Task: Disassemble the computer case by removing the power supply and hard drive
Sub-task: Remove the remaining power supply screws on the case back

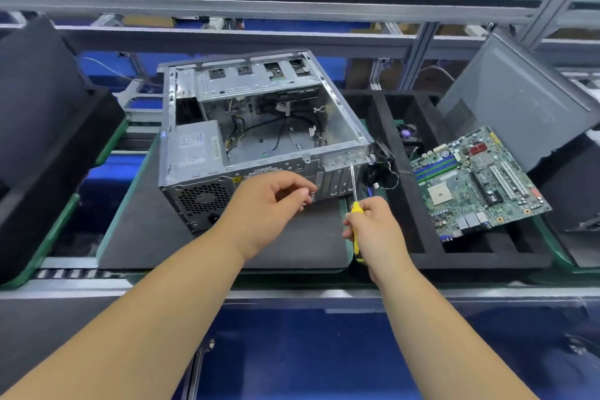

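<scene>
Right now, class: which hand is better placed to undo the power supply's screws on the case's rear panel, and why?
The right hand: it already grips the yellow screwdriver, shaft pointing at the rear panel. The left hand holds no tool, hovering nearer the power supply.

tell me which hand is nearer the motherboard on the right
Right. The right hand, gripping the yellow screwdriver, is just left of the motherboard; the left hand is farther left, at the case's rear panel.
</scene>
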Available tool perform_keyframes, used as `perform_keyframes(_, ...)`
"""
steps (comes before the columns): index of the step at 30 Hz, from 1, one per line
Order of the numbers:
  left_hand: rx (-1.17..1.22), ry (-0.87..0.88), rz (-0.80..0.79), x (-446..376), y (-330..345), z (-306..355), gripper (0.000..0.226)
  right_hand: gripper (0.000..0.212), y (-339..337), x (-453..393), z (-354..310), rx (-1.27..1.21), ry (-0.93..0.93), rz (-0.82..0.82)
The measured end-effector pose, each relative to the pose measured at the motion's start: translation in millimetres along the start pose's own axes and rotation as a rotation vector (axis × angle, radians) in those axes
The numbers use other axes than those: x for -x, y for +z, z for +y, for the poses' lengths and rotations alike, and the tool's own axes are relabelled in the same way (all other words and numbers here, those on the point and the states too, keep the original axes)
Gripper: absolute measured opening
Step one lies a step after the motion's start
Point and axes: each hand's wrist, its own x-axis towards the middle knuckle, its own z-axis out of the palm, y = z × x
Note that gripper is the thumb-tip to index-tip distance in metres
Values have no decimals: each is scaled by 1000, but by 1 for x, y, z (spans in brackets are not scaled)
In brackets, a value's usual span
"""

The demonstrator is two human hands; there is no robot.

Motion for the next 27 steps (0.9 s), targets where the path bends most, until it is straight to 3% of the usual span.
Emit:
perform_keyframes(4, -54, 53, 134, 21, -42, -10, 22, 6, 32, 22, -2, -19, -22, -87)
perform_keyframes(8, -156, 122, 368, 39, -86, -34, 20, 9, 66, 45, -5, -28, -62, -163)
perform_keyframes(13, -76, -39, 525, 60, -127, -79, 28, 11, 114, 78, -6, 24, -16, -197)
perform_keyframes(15, -13, -147, 462, 64, -133, -94, 40, 11, 130, 88, -7, 37, 33, -198)
perform_keyframes(19, 41, -350, 186, 63, -128, -119, 74, 9, 159, 102, -6, 43, 146, -205)
perform_keyframes(27, 198, -580, 138, 82, -116, -163, 52, 13, 194, 111, 8, 24, 221, -174)
